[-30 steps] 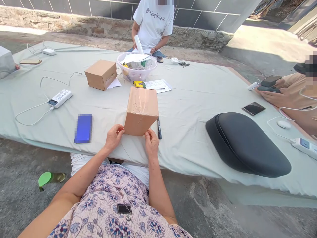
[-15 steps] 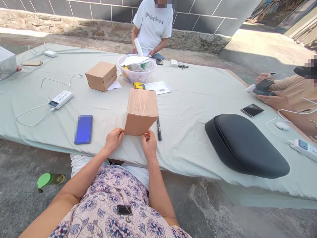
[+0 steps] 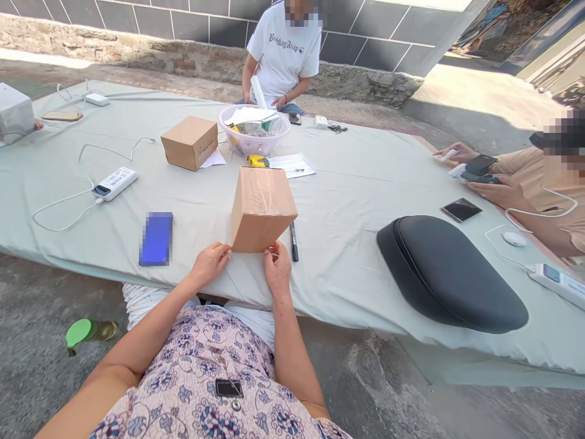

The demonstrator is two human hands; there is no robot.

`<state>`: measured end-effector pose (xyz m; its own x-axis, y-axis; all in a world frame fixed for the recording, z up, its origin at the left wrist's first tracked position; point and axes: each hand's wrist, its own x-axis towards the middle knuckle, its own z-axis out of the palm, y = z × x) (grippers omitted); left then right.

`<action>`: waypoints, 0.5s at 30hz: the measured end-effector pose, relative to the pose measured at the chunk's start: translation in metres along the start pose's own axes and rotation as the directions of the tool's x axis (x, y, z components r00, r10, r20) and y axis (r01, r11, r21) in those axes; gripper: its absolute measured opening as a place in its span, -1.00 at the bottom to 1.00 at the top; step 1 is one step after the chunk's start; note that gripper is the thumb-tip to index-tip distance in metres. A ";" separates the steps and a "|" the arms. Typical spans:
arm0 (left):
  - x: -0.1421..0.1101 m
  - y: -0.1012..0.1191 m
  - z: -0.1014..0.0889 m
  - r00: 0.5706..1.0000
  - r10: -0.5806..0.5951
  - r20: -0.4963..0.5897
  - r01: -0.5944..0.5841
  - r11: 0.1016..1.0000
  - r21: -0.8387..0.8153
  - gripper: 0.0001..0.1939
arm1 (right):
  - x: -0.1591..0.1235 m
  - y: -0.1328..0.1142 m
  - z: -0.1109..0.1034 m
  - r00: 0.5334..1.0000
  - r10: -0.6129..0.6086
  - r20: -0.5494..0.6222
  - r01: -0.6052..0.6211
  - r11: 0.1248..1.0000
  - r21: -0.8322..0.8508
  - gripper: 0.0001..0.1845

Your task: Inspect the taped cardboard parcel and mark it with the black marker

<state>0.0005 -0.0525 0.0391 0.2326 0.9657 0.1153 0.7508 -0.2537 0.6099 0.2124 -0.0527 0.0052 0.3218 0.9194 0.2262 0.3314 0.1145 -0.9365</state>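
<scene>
In front of me a taped brown cardboard box (image 3: 264, 210) stands on the cloth-covered table. My left hand (image 3: 211, 263) has its fingers pinched together at the box's lower left corner. At the lower right corner, my right hand (image 3: 278, 267) is closed with thumb and fingertips on the box's bottom edge. The fingertips are partly hidden against the cardboard. A black marker pen (image 3: 294, 242) lies just right of the box, near my right hand. Left of my left hand lies a blue, blurred-out rectangular object (image 3: 156, 239).
A second cardboard box (image 3: 189, 143), a basin (image 3: 256, 145), a yellow tape measure (image 3: 258, 161) and paper (image 3: 295, 164) lie farther back. A black cushioned seat (image 3: 452, 274) is at right, a power bank (image 3: 115, 184) at left. Two people sit across and at right.
The box has turned slightly, its right side shifting right, with my hands still at its lower corners. At right, the other person's hand has moved forward with a white object. My view shifted slightly.
</scene>
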 end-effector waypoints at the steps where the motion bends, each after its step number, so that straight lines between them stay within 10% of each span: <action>1: -0.003 0.001 -0.002 1.000 0.008 0.011 -0.008 1.000 -0.006 -0.77 | 0.000 0.000 0.000 1.000 0.003 0.002 -0.003 1.000 0.000 -0.57; 6: -0.039 0.005 -0.029 0.978 0.029 0.205 -0.017 0.998 -0.059 -0.76 | 0.000 0.000 0.000 1.000 0.003 0.001 -0.003 1.000 0.009 -0.57; 11: -0.093 -0.012 -0.060 0.813 -0.045 0.580 0.033 0.999 0.031 -0.69 | 0.000 0.001 0.003 1.000 -0.006 -0.015 0.006 1.000 0.028 -0.57; 15: -0.122 -0.051 -0.065 0.871 -0.243 0.426 0.076 0.925 0.372 -0.69 | 0.000 0.002 0.004 1.000 -0.016 -0.021 0.017 0.999 0.030 -0.57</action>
<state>-0.1066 -0.1542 0.0452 0.2840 0.8796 -0.3816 0.9422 -0.1821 0.2814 0.2093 -0.0504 0.0023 0.3346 0.9094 0.2469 0.3100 0.1412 -0.9402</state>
